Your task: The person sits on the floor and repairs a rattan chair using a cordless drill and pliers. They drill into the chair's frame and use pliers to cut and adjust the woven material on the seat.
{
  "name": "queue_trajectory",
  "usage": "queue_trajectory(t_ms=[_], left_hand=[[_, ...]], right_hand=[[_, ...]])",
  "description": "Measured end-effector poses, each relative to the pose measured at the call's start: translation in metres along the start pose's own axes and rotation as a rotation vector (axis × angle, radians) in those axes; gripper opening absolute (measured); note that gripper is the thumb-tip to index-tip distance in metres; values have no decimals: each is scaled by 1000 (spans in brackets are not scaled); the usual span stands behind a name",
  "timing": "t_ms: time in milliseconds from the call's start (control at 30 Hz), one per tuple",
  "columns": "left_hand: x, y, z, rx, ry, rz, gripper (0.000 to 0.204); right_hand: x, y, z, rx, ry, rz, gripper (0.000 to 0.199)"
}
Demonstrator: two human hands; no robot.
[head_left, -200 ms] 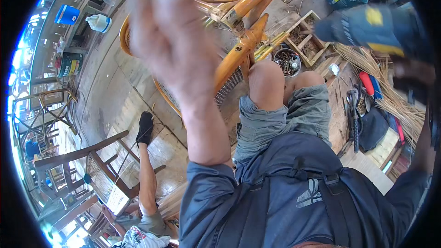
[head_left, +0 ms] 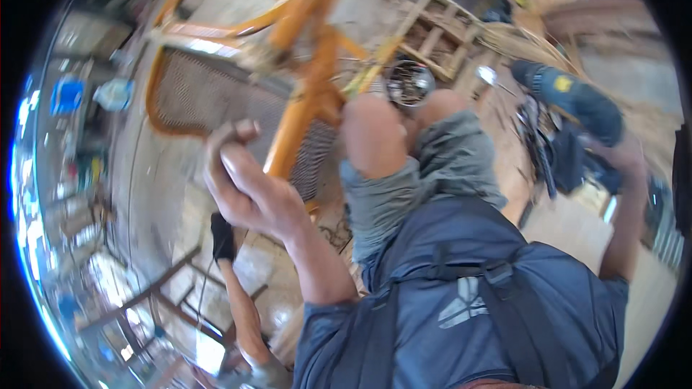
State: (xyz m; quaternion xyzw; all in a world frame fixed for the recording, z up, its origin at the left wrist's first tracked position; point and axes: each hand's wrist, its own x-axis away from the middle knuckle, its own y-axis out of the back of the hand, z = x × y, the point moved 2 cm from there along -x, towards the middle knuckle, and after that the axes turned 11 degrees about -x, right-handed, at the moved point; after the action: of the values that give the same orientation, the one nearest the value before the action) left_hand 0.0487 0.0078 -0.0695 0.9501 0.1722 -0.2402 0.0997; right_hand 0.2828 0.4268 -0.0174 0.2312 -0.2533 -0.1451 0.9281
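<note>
My right hand [head_left: 621, 157], at the right, is closed round a dark cordless drill [head_left: 573, 101] with yellow marks, its front pointing up and left. My left hand [head_left: 249, 180] is raised in front of the chair, apart from the drill. Its fingers are curled, and whatever they hold, if anything, cannot be made out. Beyond that hand lies a tipped rattan chair with a glossy orange-brown frame [head_left: 292, 126] and a dark woven panel [head_left: 209, 90]. Its upper joints are blurred. Near my knees stands a round metal bowl [head_left: 390, 94] of small dark fasteners, perhaps screws.
A divided wooden box [head_left: 430, 47] stands just beyond the bowl. Hand tools [head_left: 537, 148] and dark cloth lie below the drill. At the lower left are another person's leg [head_left: 241, 302] and a dark wooden chair frame [head_left: 169, 288]. A blue container [head_left: 67, 95] stands far left.
My left hand has dropped down and away from close to the camera. My right hand has brought the drill lower and inward. The view has shifted, so more of the woven panel shows.
</note>
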Motion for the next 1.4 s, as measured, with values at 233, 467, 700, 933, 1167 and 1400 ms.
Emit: queue_trajectory(t_ms=[233, 467, 700, 933, 1167, 1400], left_hand=[[165, -155, -6, -21, -12, 1185, 15], [338, -304, 46, -184, -585, 1628, 15], [393, -327, 61, -388, -723, 1664, 18], [305, -274, 8, 8, -605, 953, 4], [88, -96, 8, 34, 189, 921, 23], [3, 5, 4, 679, 693, 506, 38]], right_hand=[[80, -106, -115, 7, -393, -390, 84], [132, -162, -179, -30, -623, -335, 94], [138, -173, -200, -143, -698, -399, 90], [130, -207, -230, -286, -391, -399, 88], [130, -209, -267, -188, -231, -442, 87], [129, -205, -283, -271, -286, -441, 80]])
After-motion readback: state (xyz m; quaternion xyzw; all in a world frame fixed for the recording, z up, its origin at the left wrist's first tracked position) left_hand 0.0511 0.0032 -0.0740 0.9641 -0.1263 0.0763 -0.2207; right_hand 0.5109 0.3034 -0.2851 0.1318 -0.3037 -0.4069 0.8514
